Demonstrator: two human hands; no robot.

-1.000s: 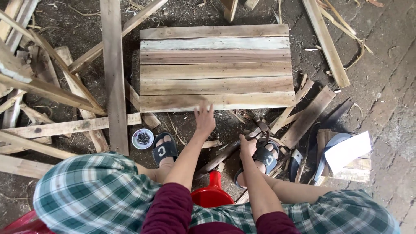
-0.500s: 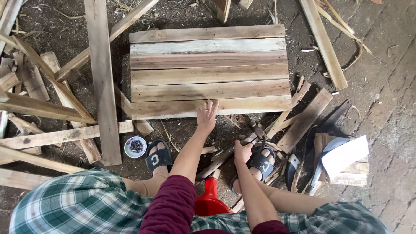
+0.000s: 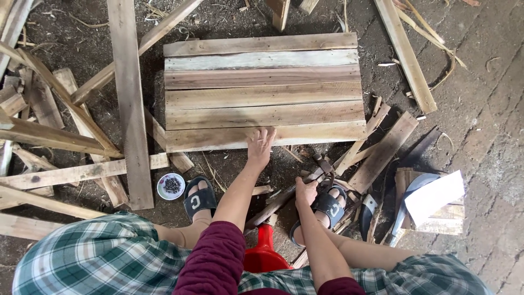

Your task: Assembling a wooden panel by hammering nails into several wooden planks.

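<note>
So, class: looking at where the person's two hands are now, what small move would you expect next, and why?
Probably lifting the hammer toward the wooden panel. The right hand grips its handle low by the sandal, while the left hand presses flat on the panel's nearest board. A small dish of nails sits close by.

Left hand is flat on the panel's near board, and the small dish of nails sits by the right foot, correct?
Not quite. In the head view the left hand does rest on the panel's near board, but the dish of nails sits by the left foot, not the right.
</note>
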